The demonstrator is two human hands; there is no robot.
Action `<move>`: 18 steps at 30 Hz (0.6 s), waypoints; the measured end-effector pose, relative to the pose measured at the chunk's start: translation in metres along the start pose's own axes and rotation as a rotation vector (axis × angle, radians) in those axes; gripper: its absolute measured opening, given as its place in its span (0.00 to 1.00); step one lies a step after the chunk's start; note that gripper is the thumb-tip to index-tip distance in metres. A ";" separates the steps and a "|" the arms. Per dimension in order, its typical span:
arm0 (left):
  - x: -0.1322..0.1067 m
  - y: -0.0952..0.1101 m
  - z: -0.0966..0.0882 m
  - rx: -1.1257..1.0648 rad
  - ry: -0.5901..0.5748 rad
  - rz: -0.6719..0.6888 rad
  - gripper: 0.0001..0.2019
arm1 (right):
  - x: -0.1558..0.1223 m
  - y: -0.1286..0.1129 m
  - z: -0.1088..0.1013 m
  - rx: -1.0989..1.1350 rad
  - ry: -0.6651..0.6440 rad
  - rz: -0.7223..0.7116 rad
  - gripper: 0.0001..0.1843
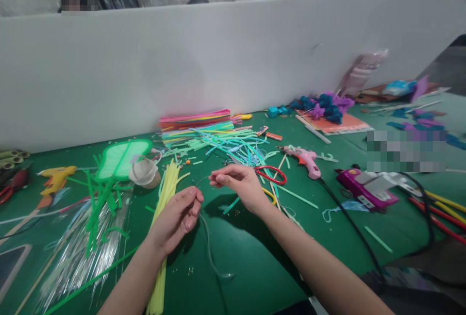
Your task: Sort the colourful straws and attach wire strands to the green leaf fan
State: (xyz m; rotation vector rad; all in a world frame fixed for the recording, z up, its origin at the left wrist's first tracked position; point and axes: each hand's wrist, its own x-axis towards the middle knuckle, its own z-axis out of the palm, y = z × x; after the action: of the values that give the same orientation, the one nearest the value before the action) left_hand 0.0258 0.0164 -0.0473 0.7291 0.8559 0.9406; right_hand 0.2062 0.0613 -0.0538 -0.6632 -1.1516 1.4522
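Observation:
Both hands are raised over the green table (262, 276). My left hand (178, 218) is closed, thumb and forefinger pinching a thin clear cord (208, 247) whose tail curves down to the tabletop. My right hand (242, 186) also pinches, and a fine strand of the cord spans the small gap between the fingertips. Under my left wrist lies a bundle of yellow pipe cleaners (160, 276). Red-handled scissors (278, 175) lie just beyond my right hand, partly hidden by it. Tiny gold pieces (191, 271) are scattered nearby.
A white partition (218, 62) closes the back. Left stand a yellow glue gun (56, 179), a green leaf-like panel (124, 159) and a plastic cup (145, 172). Loose pipe cleaners (218, 140) heap behind. A pink glue gun (306, 159) and a purple device (367, 189) sit right.

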 end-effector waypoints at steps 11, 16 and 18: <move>0.004 -0.003 -0.003 -0.033 0.049 0.044 0.11 | 0.000 -0.001 -0.002 -0.060 0.061 -0.067 0.08; 0.004 -0.003 -0.004 -0.032 0.059 0.056 0.11 | 0.000 0.001 -0.002 -0.065 0.018 -0.045 0.12; 0.005 -0.002 -0.004 -0.038 0.079 0.084 0.11 | 0.001 0.002 -0.003 -0.053 -0.029 -0.025 0.24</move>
State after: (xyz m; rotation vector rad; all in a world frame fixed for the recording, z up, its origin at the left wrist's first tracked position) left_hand 0.0245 0.0206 -0.0525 0.7030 0.8798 1.0640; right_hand 0.2075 0.0631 -0.0566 -0.6644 -1.2202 1.4180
